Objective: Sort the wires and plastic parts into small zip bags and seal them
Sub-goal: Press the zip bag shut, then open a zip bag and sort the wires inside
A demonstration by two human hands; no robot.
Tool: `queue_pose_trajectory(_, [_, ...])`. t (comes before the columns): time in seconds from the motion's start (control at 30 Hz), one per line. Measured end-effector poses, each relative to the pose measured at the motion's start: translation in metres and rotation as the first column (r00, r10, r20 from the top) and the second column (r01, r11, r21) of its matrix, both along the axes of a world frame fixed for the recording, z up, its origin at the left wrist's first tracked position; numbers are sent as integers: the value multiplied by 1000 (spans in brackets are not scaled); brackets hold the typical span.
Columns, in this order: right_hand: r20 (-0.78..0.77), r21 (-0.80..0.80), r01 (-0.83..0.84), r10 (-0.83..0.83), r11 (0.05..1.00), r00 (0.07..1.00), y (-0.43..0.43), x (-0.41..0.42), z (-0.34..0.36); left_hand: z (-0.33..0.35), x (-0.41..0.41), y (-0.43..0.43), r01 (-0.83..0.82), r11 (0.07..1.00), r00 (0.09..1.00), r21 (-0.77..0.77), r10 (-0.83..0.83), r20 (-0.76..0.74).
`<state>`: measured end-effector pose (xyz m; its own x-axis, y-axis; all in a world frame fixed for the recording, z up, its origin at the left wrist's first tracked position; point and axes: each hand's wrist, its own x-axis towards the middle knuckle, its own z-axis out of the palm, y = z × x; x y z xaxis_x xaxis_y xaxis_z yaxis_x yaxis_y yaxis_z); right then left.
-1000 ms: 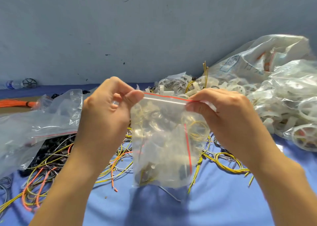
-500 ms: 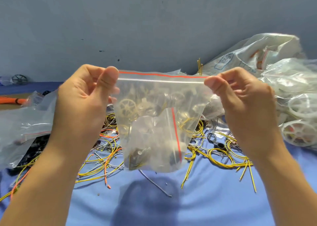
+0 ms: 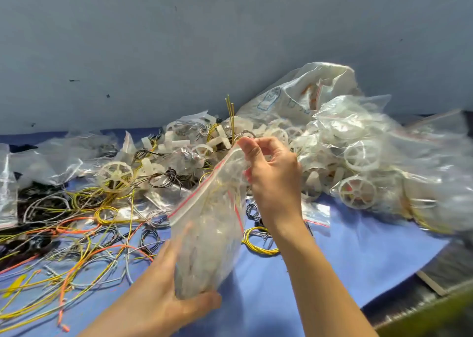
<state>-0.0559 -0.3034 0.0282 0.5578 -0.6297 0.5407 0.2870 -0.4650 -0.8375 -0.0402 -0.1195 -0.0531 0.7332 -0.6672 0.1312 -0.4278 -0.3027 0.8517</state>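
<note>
A clear zip bag (image 3: 215, 224) with a red strip along its top holds white plastic parts and thin yellow wires. My left hand (image 3: 169, 301) cups the bag's bottom from below and behind. My right hand (image 3: 271, 172) pinches the bag's upper right corner, so the bag hangs tilted with its top edge slanting down to the left. Loose yellow, orange, grey and black wires (image 3: 84, 234) lie tangled on the blue cloth (image 3: 358, 254) to the left. White plastic wheels (image 3: 116, 176) and other white pieces lie behind the bag.
A heap of clear bags with white wheels (image 3: 358, 157) fills the right side against the blue-grey wall (image 3: 179, 55). More clear bags (image 3: 38, 162) lie at the left. A small flat zip bag (image 3: 316, 212) lies right of my wrist. The cloth's edge drops off at lower right.
The bag was stretched level between both hands at its top corners. My left hand has let go of the top and dropped under the bag's bottom, and the bag now tilts. The view has shifted.
</note>
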Motion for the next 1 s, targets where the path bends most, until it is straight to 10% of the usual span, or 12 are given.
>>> queue_pose_trajectory(0.2, [10, 98, -68, 67, 993, 998, -14, 0, -5, -15, 2, -22, -373, 915, 916, -155, 389, 95])
queue_pose_trajectory(0.37, [113, 228, -143, 119, 963, 986, -44, -10, -1, 12, 22, -46, -492, 822, 858, -286, 402, -320])
queue_pose_trajectory(0.73, [211, 796, 82, -401, 600, 891, -163, -63, -17, 153, 6, -320, 111, 845, 793, -523, -393, -466])
queue_pose_trajectory(0.83, [173, 793, 115, -402, 598, 899, -174, -60, -20, 153, 4, -366, 62, 901, 820, -430, -292, -493])
queue_pose_trajectory(1.0, [156, 764, 61, -276, 642, 948, -163, -48, -18, 116, 3, -305, -88, 875, 991, -476, 30, -128])
